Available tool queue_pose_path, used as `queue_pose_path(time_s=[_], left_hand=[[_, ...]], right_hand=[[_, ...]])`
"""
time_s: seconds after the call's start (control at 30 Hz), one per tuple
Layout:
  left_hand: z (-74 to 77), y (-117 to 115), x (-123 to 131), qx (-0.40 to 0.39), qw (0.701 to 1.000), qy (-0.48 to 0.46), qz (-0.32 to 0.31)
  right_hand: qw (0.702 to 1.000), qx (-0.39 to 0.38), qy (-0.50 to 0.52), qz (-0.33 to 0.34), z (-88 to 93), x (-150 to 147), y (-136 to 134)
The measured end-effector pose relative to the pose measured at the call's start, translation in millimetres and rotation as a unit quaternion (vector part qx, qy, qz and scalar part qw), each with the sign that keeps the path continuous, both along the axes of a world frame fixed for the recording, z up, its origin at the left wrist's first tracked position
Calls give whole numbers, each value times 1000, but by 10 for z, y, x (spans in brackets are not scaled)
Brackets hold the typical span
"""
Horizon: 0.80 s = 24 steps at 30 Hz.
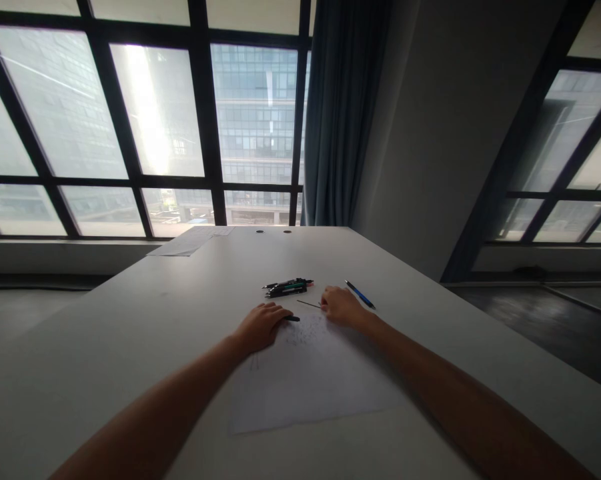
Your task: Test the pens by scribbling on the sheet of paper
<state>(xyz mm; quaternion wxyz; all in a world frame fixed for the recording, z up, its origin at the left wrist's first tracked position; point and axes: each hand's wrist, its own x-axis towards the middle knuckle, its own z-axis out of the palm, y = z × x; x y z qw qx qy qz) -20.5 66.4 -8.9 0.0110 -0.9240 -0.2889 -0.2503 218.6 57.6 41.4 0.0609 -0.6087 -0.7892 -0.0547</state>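
A white sheet of paper (315,387) with small dark marks near its top lies on the white table. My left hand (263,325) rests at the sheet's upper left, its fingers closed on a dark pen part (293,319) that sticks out to the right. At the sheet's upper right, my right hand (341,305) pinches a thin dark rod (309,304) pointing left. Beyond the hands lies a bunch of dark pens (287,288). A blue pen (360,295) lies just right of my right hand.
The long white table (220,267) reaches towards the windows. More papers (185,241) lie at its far left edge. Two small dark round spots (287,231) show near the far edge. Behind stand a blue curtain (337,120) and a grey wall.
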Motion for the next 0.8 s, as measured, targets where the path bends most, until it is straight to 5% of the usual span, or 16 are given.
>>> queue_pose_path(time_s=[0.33,0.8], left_hand=[[-58,44,-2,43,990,-103,88],[-91,76,-18,51,985,-127,102]], right_hand=[[991,51,54,113,399,164,-89],[989,49,60,129,332,185,-67]])
